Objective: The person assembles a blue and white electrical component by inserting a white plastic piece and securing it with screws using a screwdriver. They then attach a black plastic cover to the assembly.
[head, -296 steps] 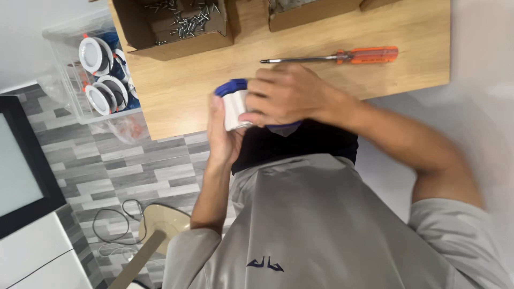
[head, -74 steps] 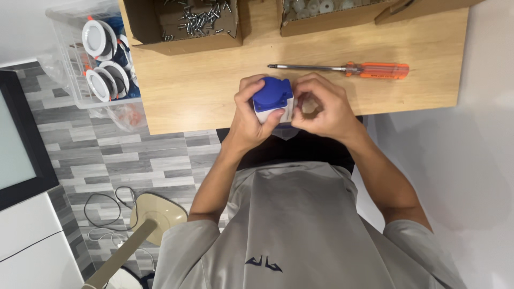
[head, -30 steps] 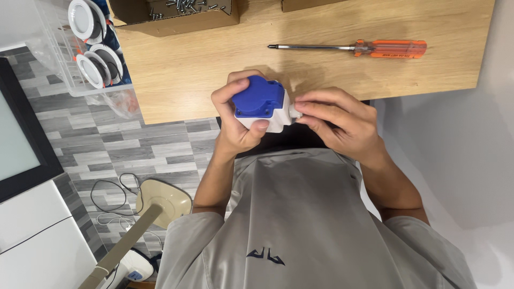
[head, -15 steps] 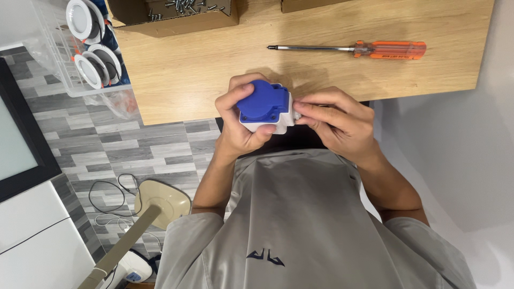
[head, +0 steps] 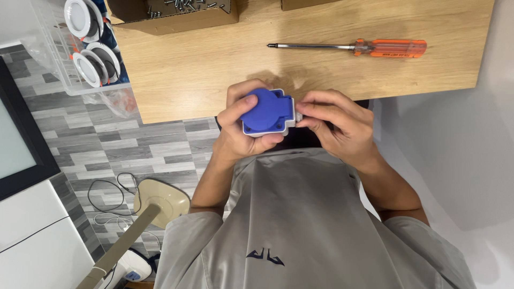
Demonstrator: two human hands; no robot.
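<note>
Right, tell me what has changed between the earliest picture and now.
Earlier the right hand lay over the blue and white socket box, hiding most of it against the chest. Now it has slid off to the box's right side, fingertips at its edge, so the blue lid shows. The left hand keeps gripping the box. The orange screwdriver stays untouched on the wooden table.

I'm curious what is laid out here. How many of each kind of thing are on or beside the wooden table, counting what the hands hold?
Blue-lidded socket, gripped by the left hand and pinched at its side by the right hand: 1
Orange-handled screwdriver: 1
Cardboard boxes: 2
Round white lamp fittings: 3 in view
Clear bin: 1
Total: 8, loose screws uncounted
</note>
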